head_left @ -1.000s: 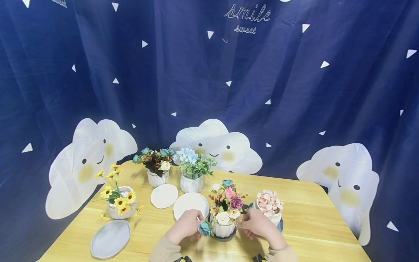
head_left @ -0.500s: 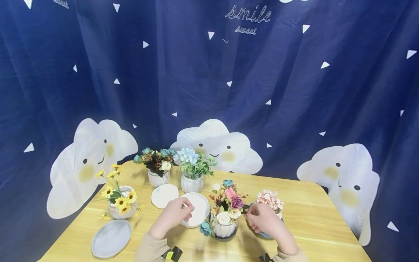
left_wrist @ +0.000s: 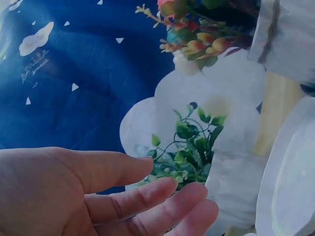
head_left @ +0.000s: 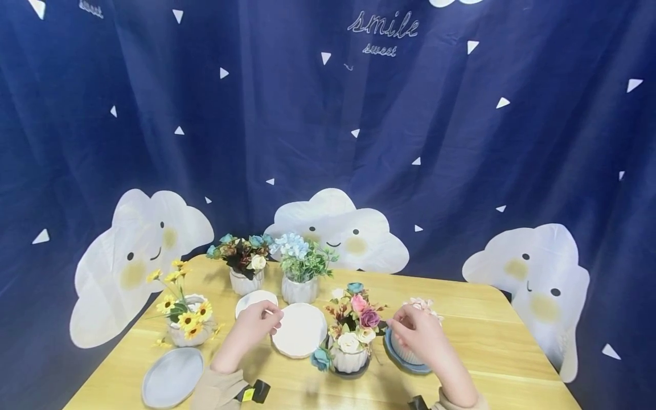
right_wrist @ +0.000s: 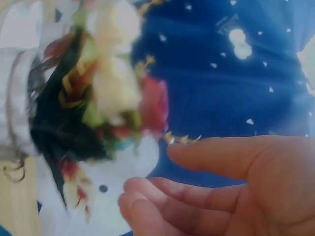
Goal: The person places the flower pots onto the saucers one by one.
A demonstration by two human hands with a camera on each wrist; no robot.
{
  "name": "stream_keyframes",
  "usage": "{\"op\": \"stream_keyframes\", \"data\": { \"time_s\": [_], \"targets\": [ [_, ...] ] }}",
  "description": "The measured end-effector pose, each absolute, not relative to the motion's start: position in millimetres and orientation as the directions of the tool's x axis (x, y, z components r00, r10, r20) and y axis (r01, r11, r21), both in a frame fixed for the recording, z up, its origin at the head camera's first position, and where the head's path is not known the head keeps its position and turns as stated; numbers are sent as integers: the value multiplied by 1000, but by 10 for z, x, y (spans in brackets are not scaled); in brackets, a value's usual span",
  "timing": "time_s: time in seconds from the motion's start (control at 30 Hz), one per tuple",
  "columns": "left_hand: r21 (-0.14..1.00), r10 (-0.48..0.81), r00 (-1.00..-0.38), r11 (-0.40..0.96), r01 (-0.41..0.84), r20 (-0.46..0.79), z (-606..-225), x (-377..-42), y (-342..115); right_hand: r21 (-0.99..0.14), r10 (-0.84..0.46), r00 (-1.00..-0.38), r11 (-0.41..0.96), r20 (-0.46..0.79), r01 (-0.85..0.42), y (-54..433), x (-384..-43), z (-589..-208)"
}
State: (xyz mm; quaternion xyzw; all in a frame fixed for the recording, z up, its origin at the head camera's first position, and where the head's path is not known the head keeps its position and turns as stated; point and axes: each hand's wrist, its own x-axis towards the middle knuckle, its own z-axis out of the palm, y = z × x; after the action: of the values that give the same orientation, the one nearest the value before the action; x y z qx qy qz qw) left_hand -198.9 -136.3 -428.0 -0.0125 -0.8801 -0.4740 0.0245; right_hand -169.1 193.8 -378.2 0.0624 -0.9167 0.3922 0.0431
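My left hand [head_left: 254,324] hovers over the left side of a round white plate [head_left: 302,330] with relaxed fingers and holds nothing. To its right, a ribbed white pot [head_left: 350,360] of mixed roses [head_left: 359,324] stands upright on a dark saucer [head_left: 351,374]. Between that pot and a pot of pink flowers [head_left: 424,304] is my right hand [head_left: 417,333], its fingers loosely bent around nothing. It hides much of the pink flowers and their pot, which stands on a blue saucer [head_left: 427,369]. The right wrist view shows the thumb and fingers apart, near the roses.
A second white plate [head_left: 255,297] lies partly behind my left hand. Farther back are a pot of blue flowers [head_left: 299,290] and a pot with teal roses [head_left: 247,282]. At left stand a pot of yellow daisies [head_left: 185,336] and a grey oval plate [head_left: 173,378].
Both hands have come away from the sides of the mixed-rose pot. My left hand has moved left and up, my right hand slightly right and up. The pot stays on its dark saucer.
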Motion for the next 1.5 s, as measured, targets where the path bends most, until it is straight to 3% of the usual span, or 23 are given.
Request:
{"op": "stream_keyframes", "data": {
  "time_s": [0.43, 0.77, 0.93, 1.2, 1.5],
  "targets": [
    [822, -11, -997, 567, 55, 74, -4241, -1973, -1530, -728, -98, -959, 631, 267, -268, 1407, -1633, -3581],
    [828, -47, -995, 559, 44, 85, -4219, -1962, -1675, -730, -214, -917, 556, 336, -397, 1001, -1566, -3578],
    [831, -54, -995, 555, 42, 86, -4187, -1942, -1762, -716, -294, -873, 499, 390, -488, 739, -1515, -3654],
    [835, -63, -994, 548, 36, 85, -4136, -1895, -1863, -758, -420, -855, 438, 303, -484, 372, -1400, -3777],
    [841, -101, -993, 541, -4, 60, -4089, -1874, -1908, -766, -468, -806, 342, 363, -544, 81, -1378, -4142]
  ]
}}
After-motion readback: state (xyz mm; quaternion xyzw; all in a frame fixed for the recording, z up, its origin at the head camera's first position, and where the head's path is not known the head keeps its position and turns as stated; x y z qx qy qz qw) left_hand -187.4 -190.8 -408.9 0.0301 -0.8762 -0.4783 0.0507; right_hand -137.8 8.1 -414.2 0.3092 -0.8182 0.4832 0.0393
